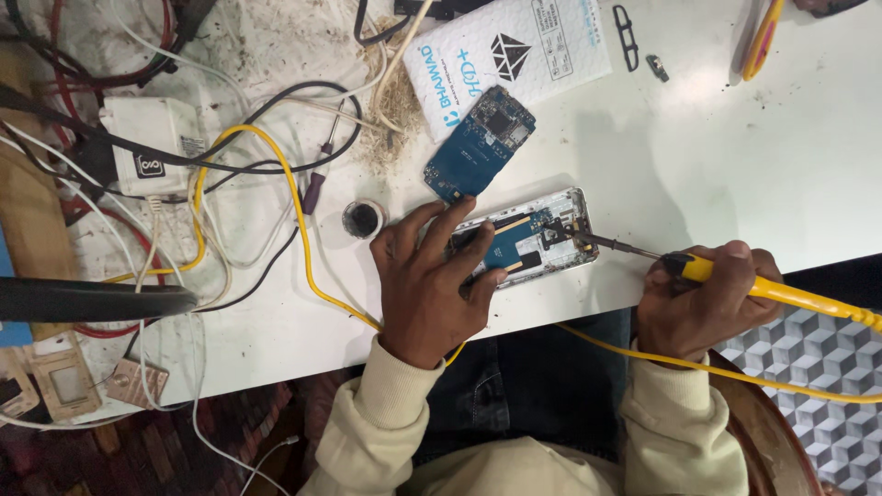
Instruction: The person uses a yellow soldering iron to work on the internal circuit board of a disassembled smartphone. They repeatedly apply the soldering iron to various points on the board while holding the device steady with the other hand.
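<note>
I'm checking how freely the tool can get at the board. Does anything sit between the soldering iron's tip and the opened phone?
Nothing visible does. The right hand holds the yellow soldering iron, and its tip already rests on the opened phone near its right end. The left hand presses on the phone's left part, clear of the tip.

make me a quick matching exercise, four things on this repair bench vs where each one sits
Things:
1. soldering iron
2. opened phone
3. loose blue circuit board
4. small round black pot

Places:
a. under the left hand
b. just left of the left hand's fingertips
c. in the right hand
d. beside the white packet, above the phone

Pairs: 1-c, 2-a, 3-d, 4-b
</note>
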